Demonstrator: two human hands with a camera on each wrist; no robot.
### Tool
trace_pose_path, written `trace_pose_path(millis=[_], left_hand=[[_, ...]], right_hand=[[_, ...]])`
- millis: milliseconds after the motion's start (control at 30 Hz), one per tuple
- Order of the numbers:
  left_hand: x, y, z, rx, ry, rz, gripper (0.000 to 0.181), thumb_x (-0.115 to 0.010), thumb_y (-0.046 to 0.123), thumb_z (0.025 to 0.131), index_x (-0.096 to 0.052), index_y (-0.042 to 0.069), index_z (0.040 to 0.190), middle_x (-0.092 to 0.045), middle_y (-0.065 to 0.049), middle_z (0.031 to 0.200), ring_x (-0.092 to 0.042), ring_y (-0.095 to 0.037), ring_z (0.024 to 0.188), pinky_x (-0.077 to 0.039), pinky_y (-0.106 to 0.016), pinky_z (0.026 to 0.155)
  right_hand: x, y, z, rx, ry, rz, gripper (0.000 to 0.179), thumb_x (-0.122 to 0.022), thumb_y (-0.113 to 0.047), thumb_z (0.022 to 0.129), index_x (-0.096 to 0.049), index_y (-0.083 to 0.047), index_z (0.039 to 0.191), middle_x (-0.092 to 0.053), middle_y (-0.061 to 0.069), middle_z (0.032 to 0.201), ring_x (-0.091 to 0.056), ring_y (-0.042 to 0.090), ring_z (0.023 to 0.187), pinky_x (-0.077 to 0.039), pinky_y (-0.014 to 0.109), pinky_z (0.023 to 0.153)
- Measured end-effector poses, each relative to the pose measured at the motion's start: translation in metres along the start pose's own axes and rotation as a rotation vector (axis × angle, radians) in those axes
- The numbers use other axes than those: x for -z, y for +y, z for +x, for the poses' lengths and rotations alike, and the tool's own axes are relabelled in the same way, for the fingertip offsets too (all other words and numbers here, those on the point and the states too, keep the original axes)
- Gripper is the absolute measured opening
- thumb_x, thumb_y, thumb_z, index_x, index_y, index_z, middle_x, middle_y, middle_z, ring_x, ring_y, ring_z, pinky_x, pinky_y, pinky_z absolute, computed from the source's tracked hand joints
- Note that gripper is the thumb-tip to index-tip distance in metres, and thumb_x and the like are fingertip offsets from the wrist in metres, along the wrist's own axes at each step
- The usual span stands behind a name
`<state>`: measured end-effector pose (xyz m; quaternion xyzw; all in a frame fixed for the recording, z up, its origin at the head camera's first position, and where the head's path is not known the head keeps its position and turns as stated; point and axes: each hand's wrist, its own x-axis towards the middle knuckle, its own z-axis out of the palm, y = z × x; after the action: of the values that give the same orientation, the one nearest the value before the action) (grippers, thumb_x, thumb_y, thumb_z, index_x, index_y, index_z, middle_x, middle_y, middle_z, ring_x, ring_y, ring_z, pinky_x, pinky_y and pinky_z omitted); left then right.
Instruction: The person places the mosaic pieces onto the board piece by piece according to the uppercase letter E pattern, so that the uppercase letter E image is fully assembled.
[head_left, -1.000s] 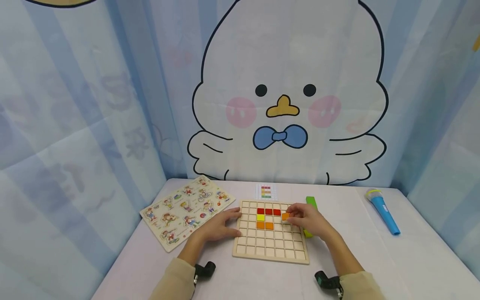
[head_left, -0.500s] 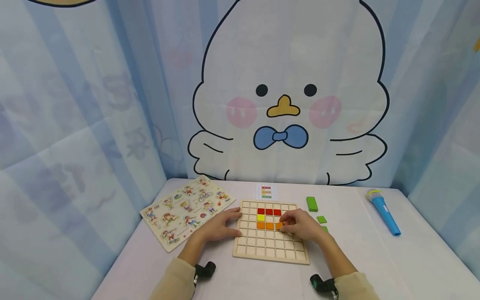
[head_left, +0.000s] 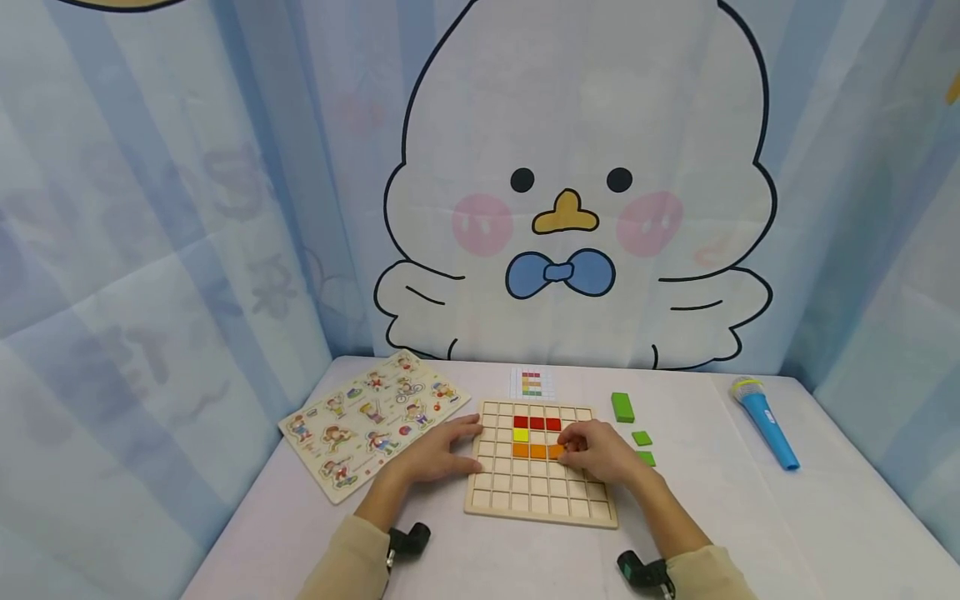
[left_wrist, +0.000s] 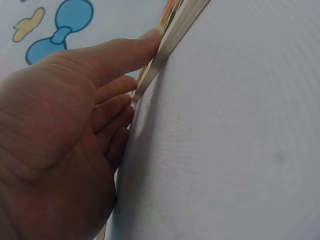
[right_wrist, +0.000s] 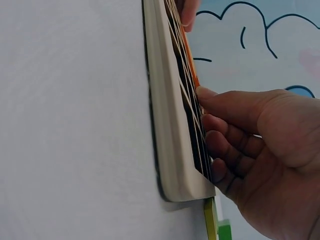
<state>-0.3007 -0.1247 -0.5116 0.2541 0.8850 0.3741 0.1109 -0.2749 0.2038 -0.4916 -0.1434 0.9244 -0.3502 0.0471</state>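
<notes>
A square wooden grid board [head_left: 540,505] lies on the table with several coloured tiles in its cells. In an upper row are red tiles [head_left: 537,423]; below them are a single yellow tile [head_left: 521,435] and a row of orange tiles [head_left: 529,451]. My right hand [head_left: 602,450] has thumb and fingers curled at the rightmost orange tile [head_left: 555,451], which sits in line with the others and is partly hidden by the fingertips. At the board's left edge rests my left hand [head_left: 442,450]; its thumb [left_wrist: 130,54] touches the wooden rim and its fingers are extended.
Two green tiles [head_left: 642,437] and a thicker green block [head_left: 622,407] lie right of the board. Behind it is a card [head_left: 532,384] with a coloured pattern. A picture puzzle board [head_left: 375,425] is at the left, a blue toy microphone [head_left: 768,427] at the right.
My right hand has brought an orange tile from the board's upper right down and left to the end of the orange row, where it now lies flush. The left hand has stayed put.
</notes>
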Motion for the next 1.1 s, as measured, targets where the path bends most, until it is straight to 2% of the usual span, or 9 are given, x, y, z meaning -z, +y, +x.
trace_pose_path(millis=[267, 433, 667, 833, 1100], left_hand=[[0.001, 0.001, 0.000, 0.000, -0.002, -0.009, 0.070, -0.079, 0.037, 0.091, -0.054, 0.013, 0.152, -0.037, -0.003, 0.168, -0.029, -0.028, 0.159, -0.024, -0.053, 0.130], [0.001, 0.003, -0.001, 0.002, -0.002, -0.006, 0.070, -0.079, 0.037, 0.091, -0.054, 0.014, 0.152, -0.037, -0.002, 0.168, -0.029, -0.028, 0.159, -0.024, -0.052, 0.130], [0.001, 0.002, -0.002, 0.002, 0.001, -0.003, 0.070, -0.079, 0.036, 0.091, -0.054, 0.013, 0.152, -0.038, -0.003, 0.168, -0.030, -0.028, 0.158, -0.024, -0.052, 0.130], [0.001, 0.002, -0.002, 0.003, -0.003, -0.011, 0.071, -0.079, 0.036, 0.091, -0.054, 0.012, 0.152, -0.038, -0.003, 0.168, -0.030, -0.029, 0.158, -0.024, -0.053, 0.130], [0.002, 0.003, -0.002, 0.000, -0.004, -0.005, 0.070, -0.079, 0.036, 0.091, -0.054, 0.013, 0.153, -0.037, -0.003, 0.169, -0.029, -0.028, 0.159, -0.024, -0.052, 0.130]], right_hand=[[0.003, -0.005, -0.003, -0.001, 0.013, -0.011, 0.021, -0.081, -0.014, 0.090, -0.075, -0.009, 0.109, -0.059, -0.002, 0.083, -0.053, 0.015, 0.080, -0.043, 0.024, 0.066], [0.018, -0.003, -0.010, -0.004, 0.039, 0.012, 0.024, -0.077, -0.016, 0.094, -0.073, -0.008, 0.116, -0.062, -0.001, 0.087, -0.052, 0.017, 0.080, -0.044, 0.025, 0.062], [0.040, 0.012, -0.016, -0.007, 0.075, 0.028, 0.029, -0.076, -0.016, 0.095, -0.072, -0.005, 0.122, -0.063, 0.000, 0.090, -0.052, 0.018, 0.079, -0.042, 0.024, 0.060], [0.051, 0.022, -0.019, -0.001, 0.043, 0.025, 0.031, -0.076, -0.015, 0.094, -0.072, -0.006, 0.123, -0.064, 0.001, 0.092, -0.052, 0.020, 0.081, -0.043, 0.025, 0.061], [0.064, 0.037, -0.027, -0.009, -0.032, 0.028, 0.032, -0.083, -0.015, 0.086, -0.074, -0.007, 0.116, -0.067, 0.005, 0.098, -0.052, 0.020, 0.086, -0.045, 0.025, 0.065]])
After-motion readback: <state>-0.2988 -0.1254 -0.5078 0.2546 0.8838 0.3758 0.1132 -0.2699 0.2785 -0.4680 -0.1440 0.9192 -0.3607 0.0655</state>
